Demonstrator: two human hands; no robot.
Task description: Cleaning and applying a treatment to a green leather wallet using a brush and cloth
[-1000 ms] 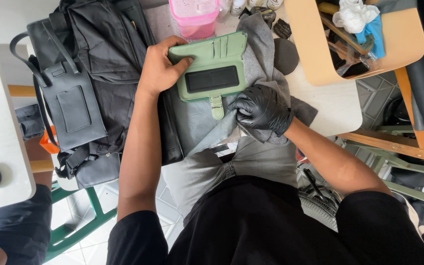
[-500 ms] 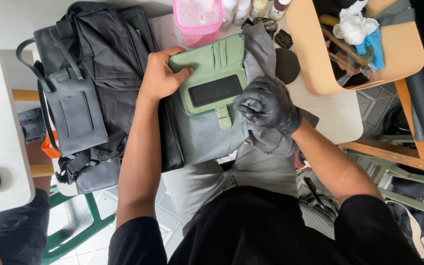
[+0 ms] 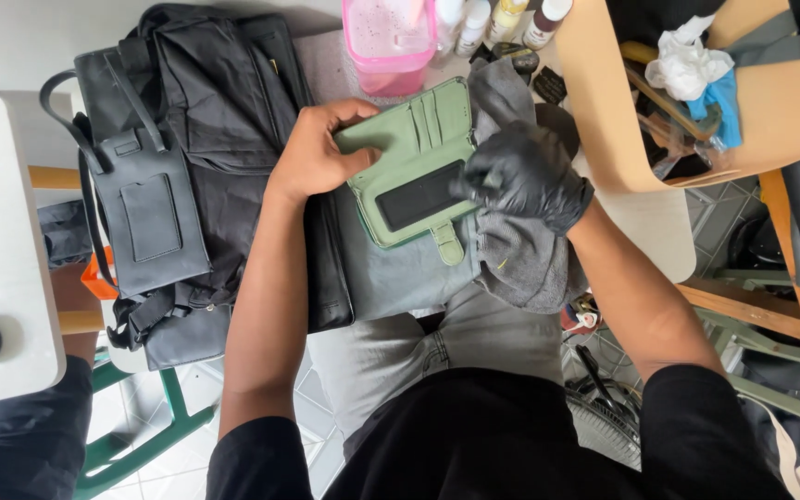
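Observation:
An open green wallet-style phone case [image 3: 416, 167] lies on a grey cloth [image 3: 525, 259] over my lap. My bare left hand [image 3: 318, 153] grips its upper left corner and pins it down. My right hand [image 3: 522, 174] wears a black glove and presses a bunched part of the grey cloth against the case's right edge, beside the dark phone window. The case's clasp tab hangs off its lower edge.
A black leather bag [image 3: 187, 157] with straps lies to the left. A pink tub [image 3: 391, 37] and small bottles [image 3: 502, 20] stand at the top. A tan bin [image 3: 780, 120] holding rags sits at the right, a white table [image 3: 2, 278] at the far left.
My gloved right hand has moved up from the case's clasp to its right edge with the cloth. The left hand stays on the upper left corner.

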